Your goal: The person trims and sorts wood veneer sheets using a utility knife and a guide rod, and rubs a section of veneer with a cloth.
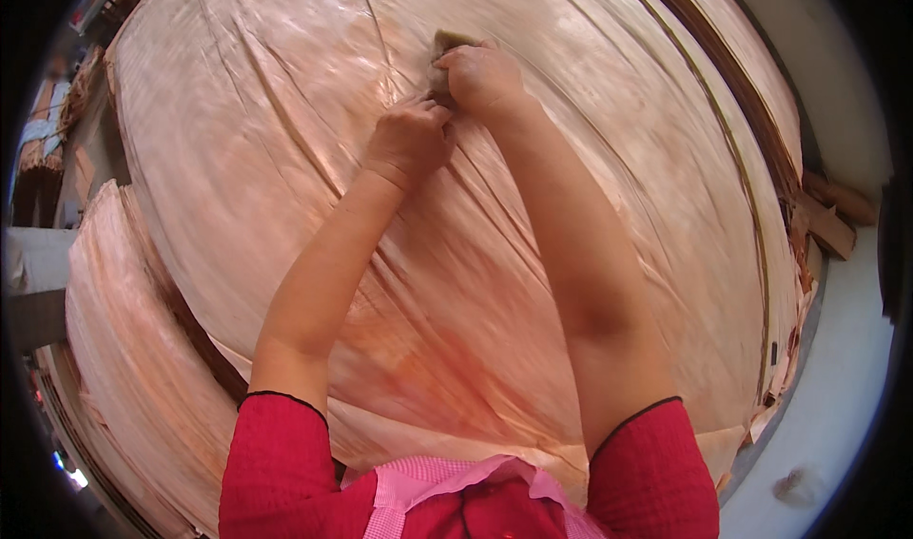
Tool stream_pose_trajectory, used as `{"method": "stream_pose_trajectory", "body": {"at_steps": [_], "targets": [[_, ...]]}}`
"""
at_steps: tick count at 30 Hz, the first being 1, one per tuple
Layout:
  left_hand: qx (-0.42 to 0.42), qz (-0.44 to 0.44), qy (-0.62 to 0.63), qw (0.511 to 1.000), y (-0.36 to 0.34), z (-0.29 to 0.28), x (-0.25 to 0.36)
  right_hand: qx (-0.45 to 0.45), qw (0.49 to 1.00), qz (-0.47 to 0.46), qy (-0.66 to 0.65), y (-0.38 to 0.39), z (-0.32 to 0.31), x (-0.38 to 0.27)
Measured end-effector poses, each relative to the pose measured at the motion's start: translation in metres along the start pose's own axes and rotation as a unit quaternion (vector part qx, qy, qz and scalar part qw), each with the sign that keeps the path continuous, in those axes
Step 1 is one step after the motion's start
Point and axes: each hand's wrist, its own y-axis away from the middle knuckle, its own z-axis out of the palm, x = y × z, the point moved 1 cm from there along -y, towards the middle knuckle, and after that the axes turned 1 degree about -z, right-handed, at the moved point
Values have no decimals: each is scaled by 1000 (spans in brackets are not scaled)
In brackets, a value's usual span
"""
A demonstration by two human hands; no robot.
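A broad sheet of pinkish-tan wood veneer point(285, 92) lies before me, with long creases and a redder patch near my body. Toward its far middle, my right hand point(480, 78) is closed on a small olive-brown piece point(455, 38), flat-looking at its far end; its kind I cannot make out. Just nearer and to the left, my left hand point(411, 140) is closed, its fingertips pinching at the lower end of the same piece. Both hands rest low over the veneer, almost touching each other. My fingers hide most of the piece.
Another stack of veneer point(133, 349) stands at the left, past a dark gap. A long dark split point(723, 73) runs along the right side. Broken wood pieces point(827, 221) stick out at the right edge, beside a pale floor point(808, 387). Bundled veneer point(43, 149) sits far left.
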Motion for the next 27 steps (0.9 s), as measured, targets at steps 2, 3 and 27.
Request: {"method": "stream_pose_trajectory", "body": {"at_steps": [2,3,27], "targets": [[26,-7,2,1000,2,-4,-5,-84,996,34,17,17,-23,-12],[40,-3,-2,999,3,-3,-7,-107,994,36,-3,38,-35,-14],[-111,-111,-100,983,-28,8,-17,161,971,-23,-173,91,-55,42]]}}
